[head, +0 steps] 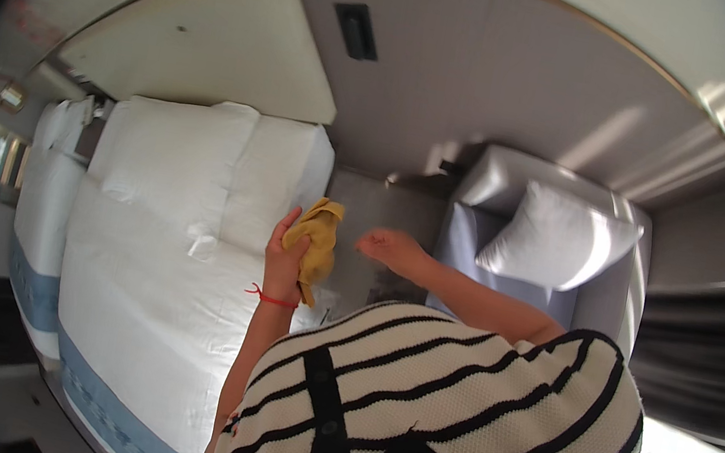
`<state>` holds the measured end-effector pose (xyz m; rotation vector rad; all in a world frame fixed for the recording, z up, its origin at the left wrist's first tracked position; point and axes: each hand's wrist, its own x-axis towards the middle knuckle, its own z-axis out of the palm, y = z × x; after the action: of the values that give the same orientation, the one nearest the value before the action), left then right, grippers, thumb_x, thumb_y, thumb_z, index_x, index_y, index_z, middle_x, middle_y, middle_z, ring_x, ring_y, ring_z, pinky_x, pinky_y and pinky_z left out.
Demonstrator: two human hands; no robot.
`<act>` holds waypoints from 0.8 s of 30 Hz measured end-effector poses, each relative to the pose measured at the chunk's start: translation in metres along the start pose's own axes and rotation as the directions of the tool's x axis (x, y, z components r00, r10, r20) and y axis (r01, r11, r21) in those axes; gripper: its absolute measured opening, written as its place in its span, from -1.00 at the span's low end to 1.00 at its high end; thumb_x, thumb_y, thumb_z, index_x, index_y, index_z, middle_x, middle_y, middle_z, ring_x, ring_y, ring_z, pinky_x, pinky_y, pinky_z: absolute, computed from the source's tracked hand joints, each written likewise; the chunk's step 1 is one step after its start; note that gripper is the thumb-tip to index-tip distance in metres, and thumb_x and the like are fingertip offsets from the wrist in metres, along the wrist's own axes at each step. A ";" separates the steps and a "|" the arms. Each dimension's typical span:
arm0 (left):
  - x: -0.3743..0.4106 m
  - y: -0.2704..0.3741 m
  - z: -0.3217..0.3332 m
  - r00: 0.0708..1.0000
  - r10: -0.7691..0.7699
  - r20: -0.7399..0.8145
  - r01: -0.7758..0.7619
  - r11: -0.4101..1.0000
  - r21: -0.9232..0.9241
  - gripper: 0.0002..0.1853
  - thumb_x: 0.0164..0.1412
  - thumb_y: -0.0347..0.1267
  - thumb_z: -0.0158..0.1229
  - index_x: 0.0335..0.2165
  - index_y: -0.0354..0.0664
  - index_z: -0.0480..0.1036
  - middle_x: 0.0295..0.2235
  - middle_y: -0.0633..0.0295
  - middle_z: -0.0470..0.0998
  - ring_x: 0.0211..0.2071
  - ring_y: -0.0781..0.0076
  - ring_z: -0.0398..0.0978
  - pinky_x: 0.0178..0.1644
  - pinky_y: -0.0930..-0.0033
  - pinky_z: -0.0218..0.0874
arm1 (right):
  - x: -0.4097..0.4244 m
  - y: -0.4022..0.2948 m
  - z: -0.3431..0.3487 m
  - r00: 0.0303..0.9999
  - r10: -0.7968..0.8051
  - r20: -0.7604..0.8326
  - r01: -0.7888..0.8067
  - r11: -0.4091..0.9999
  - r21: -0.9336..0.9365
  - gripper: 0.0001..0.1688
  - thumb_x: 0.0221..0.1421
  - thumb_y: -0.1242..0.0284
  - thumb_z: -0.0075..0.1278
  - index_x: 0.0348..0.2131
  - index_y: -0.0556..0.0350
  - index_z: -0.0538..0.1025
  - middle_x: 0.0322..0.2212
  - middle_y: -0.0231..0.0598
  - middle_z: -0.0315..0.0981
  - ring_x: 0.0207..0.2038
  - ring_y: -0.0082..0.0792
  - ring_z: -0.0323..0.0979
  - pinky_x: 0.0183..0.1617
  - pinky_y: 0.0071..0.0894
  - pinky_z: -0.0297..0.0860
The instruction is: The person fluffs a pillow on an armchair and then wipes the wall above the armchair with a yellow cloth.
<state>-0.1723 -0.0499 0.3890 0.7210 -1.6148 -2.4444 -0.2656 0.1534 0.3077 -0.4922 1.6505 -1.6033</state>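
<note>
My left hand (283,267) grips a crumpled yellow cloth (319,241) and wears a red string bracelet on the wrist. Both are in front of me, beside the edge of a bed with white bedding (146,292). To the right, across a small gap from the cloth, is my right hand (394,249), blurred by motion. Its fingers look bent, and I see nothing in them, though the blur hides the details. White pillows (176,147) lie at the head of the bed.
A grey armchair (639,277) with a pale cushion (567,237) stands on the right. Behind the bed rises a cream headboard panel (221,40), and a black fixture (358,31) is on the grey wall (487,68). A second bed (43,197) is far left; dark curtains (704,359) hang right.
</note>
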 end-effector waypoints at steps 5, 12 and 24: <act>0.037 -0.087 -0.060 0.993 0.015 0.119 -0.098 0.677 0.729 -0.57 0.16 -0.40 0.12 0.03 -0.20 0.44 -0.12 0.02 0.57 -0.09 0.17 0.53 0.00 0.30 0.33 | -0.010 0.094 -0.038 0.887 0.462 -0.019 -0.323 0.590 -0.740 -0.59 0.05 0.06 0.11 -0.16 -0.18 0.57 -0.16 -0.22 0.55 -0.09 -0.09 0.49 -0.09 -0.14 0.41; 0.046 -0.167 -0.145 0.728 -0.667 -0.158 0.114 -0.110 0.987 -0.45 0.12 -0.12 0.21 0.03 -0.15 0.45 -0.06 0.02 0.55 -0.03 0.21 0.51 0.08 0.34 0.30 | -0.009 0.170 -0.058 0.778 0.621 -0.091 -0.458 0.463 -0.758 -0.49 0.02 0.03 0.14 -0.22 0.05 0.61 -0.22 -0.02 0.56 -0.11 0.01 0.50 -0.06 -0.03 0.41; 0.094 -0.176 -0.133 0.097 -0.910 0.402 0.785 0.319 0.532 -0.58 0.16 -0.47 0.06 0.04 -0.21 0.40 -0.20 0.22 0.55 -0.16 0.39 0.50 -0.09 0.44 0.32 | 0.024 0.149 -0.145 0.253 0.809 0.530 -0.803 0.481 -0.351 -0.67 0.16 0.43 0.03 -0.07 0.05 0.56 -0.25 -0.22 0.57 -0.22 -0.42 0.47 -0.15 -0.25 0.44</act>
<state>-0.1679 -0.1202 0.1600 1.2106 -2.0201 -3.8290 -0.3537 0.2527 0.1456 -0.0787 1.0224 -0.4950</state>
